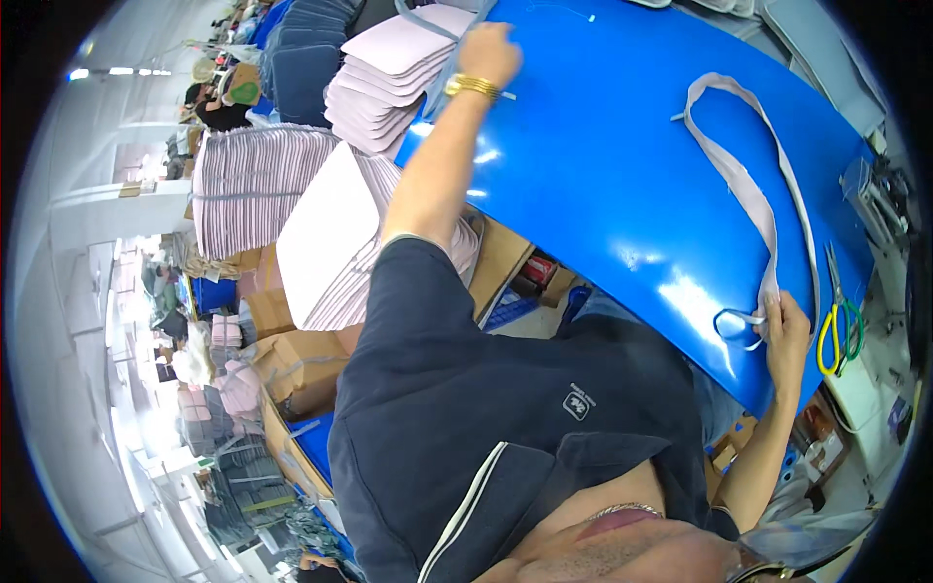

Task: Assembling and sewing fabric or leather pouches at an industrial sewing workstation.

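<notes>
My left hand [491, 53] is reached out to the top of the blue work surface [603, 175], fingers curled, beside grey strips [437, 24] hanging by the pink stacks; what it grips, if anything, is hidden. A gold-coloured watch band circles that wrist. My right hand [782, 330] pinches a long pale fabric strip [729, 160] near the right edge; the strip runs up in a long loop and has a small loop at its lower end. Scissors [834, 340] with yellow and green handles lie just right of that hand.
Stacks of pale pink panels [258, 185] and dark blue-grey pieces [301, 63] sit along the left. Cardboard boxes [296, 364] stand below them. Metal equipment [865, 204] lines the right edge. Piled goods fill the background, with a person's hand [316, 564] far at the bottom left.
</notes>
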{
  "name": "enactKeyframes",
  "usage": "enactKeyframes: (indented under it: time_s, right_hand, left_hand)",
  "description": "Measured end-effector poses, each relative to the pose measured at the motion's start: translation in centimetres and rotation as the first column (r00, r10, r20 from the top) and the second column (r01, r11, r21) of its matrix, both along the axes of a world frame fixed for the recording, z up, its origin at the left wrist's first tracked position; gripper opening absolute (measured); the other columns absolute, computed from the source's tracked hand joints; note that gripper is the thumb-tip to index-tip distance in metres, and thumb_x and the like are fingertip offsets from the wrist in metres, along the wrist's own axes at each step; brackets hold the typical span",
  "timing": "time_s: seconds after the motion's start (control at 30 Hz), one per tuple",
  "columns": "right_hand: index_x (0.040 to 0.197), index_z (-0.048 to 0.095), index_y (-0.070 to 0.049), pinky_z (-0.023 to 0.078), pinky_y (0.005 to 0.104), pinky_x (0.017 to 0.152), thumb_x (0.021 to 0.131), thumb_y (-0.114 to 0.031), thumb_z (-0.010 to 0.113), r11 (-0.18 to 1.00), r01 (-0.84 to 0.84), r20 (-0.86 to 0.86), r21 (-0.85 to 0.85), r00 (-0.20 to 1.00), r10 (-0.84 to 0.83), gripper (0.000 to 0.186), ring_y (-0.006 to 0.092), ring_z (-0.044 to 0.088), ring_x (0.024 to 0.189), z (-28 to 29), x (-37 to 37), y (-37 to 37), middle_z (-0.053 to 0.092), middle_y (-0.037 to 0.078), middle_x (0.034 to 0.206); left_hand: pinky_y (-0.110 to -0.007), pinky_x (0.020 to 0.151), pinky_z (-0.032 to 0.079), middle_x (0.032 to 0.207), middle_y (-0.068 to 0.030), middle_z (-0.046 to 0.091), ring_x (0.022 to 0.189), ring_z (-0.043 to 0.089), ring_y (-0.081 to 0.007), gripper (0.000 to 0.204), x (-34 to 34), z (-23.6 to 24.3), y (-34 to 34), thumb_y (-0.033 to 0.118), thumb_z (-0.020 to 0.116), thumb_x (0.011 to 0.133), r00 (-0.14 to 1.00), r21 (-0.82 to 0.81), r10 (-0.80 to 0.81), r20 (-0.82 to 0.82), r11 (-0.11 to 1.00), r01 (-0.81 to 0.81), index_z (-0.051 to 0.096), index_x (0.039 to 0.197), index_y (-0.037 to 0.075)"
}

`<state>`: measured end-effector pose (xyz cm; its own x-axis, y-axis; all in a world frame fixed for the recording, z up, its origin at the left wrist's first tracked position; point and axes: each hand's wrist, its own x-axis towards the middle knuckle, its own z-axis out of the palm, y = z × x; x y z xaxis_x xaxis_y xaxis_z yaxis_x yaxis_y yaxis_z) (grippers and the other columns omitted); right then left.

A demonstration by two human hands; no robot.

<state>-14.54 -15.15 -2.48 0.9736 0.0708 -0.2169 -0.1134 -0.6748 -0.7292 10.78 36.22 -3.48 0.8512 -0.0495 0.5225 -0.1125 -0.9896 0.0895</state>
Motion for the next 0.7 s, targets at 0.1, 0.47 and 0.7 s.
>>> enactKeyframes:
  time_s: [0.1, 0.47, 0.7]
  right_hand:
    - [0.089, 0.062, -0.001, 0.043, 0.0252, 0.051, 0.101, -0.021, 0.05, 0.987, 0.131, -0.049, 0.087, 0.991, -0.127, 0.026, 0.0092, 0.055, 0.056, -0.3, -0.1, 0.0, 0.058, 0.004, 0.068]
    - [0.092, 0.063, -0.001, 0.044, 0.0214, 0.047, 0.1, -0.022, 0.053, 0.935, 0.179, -0.121, 0.307, 0.982, -0.148, 0.024, 0.0085, 0.056, 0.052, -0.5, 1.2, 0.3, 0.058, 0.002, 0.069]
    - [0.089, 0.062, -0.003, 0.044, 0.0193, 0.047, 0.1, -0.023, 0.052, 0.893, 0.173, -0.197, 0.415, 0.976, -0.098, 0.025, 0.0079, 0.058, 0.052, -0.8, 1.7, -0.8, 0.058, 0.001, 0.069]
  left_hand:
    - [-0.053, 0.095, 0.045, 0.128, -0.017, 0.057, 0.124, 0.049, -0.0372, 0.032, 0.3, 2.2, 7.5, 0.021, 0.047, 0.091, 0.805, 0.324, 0.505, -0.312, 0.853, -0.409, 0.064, 0.117, 0.012]
    - [-0.046, 0.081, 0.055, 0.098, -0.0186, 0.07, 0.092, 0.069, -0.035, 0.029, -2.2, 3.7, 16.6, 0.017, 0.045, 0.09, 0.792, 0.446, 0.545, -0.274, 0.802, -0.397, 0.072, 0.096, 0.009]
    - [-0.05, 0.075, 0.055, 0.094, -0.018, 0.07, 0.088, 0.069, -0.0376, 0.029, -3.8, 18.3, 11.8, 0.025, 0.046, 0.089, 0.873, 0.546, 0.488, 0.002, 0.731, -0.41, 0.069, 0.09, 0.006]
